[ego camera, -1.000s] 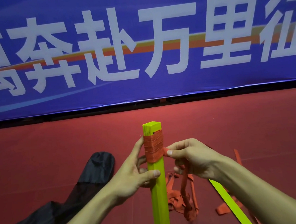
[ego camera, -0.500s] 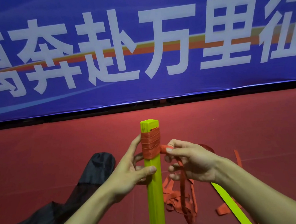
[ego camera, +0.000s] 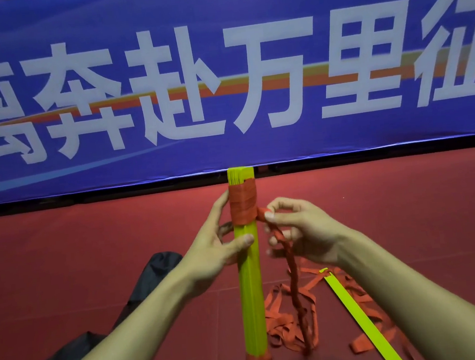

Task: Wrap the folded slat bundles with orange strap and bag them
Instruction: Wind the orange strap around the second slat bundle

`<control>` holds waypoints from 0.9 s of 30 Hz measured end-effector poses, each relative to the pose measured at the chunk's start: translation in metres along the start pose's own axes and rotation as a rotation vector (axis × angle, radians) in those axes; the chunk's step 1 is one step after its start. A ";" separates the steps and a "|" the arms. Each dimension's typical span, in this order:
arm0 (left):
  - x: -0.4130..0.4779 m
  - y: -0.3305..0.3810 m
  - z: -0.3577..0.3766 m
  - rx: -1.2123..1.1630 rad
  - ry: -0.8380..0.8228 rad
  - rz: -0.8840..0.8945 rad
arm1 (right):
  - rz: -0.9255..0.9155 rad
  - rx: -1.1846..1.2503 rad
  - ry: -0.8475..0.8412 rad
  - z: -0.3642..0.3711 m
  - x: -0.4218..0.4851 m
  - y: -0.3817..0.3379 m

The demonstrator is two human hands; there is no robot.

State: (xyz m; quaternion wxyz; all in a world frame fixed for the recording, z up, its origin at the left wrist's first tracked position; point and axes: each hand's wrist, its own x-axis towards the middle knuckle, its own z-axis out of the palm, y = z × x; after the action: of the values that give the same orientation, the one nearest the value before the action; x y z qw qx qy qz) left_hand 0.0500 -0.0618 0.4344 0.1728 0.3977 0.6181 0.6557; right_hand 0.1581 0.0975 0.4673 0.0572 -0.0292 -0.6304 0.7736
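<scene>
A yellow-green slat bundle (ego camera: pixel 251 288) stands upright in the middle. Orange strap windings (ego camera: pixel 243 205) cover it just below its top, and more orange strap wraps its bottom end. My left hand (ego camera: pixel 214 254) grips the bundle from the left, thumb across its front, fingers behind. My right hand (ego camera: pixel 299 232) pinches the loose orange strap (ego camera: pixel 292 264) right beside the windings. The strap hangs twisted from that hand down to a loose heap (ego camera: pixel 290 322) on the floor.
A black bag (ego camera: pixel 150 284) lies crumpled on the red floor (ego camera: pixel 407 207) at the lower left. A single yellow-green slat (ego camera: pixel 356 310) lies on strap loops at the lower right. A blue banner (ego camera: pixel 220 74) with white characters fills the background.
The bundle has shifted slightly left and its top has risen in view. My right hand stays by the windings, still pinching the strap.
</scene>
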 end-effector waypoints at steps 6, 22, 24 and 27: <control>0.017 0.029 -0.001 -0.035 0.024 0.052 | -0.162 0.053 -0.001 0.013 0.017 -0.021; 0.004 0.011 0.013 0.191 0.240 0.170 | -0.443 -0.374 0.445 0.036 0.021 0.013; 0.003 0.012 0.014 0.211 0.270 0.186 | -0.437 -0.403 0.448 0.035 0.019 0.010; 0.002 0.011 0.018 0.265 0.286 0.204 | -0.432 -0.468 0.465 0.033 0.015 0.008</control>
State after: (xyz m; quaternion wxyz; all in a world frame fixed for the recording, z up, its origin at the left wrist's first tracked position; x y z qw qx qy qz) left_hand 0.0648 -0.0504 0.4437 -0.0376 0.3802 0.6738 0.6324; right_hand 0.1389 0.0658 0.4663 0.3518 -0.0823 -0.7517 0.5518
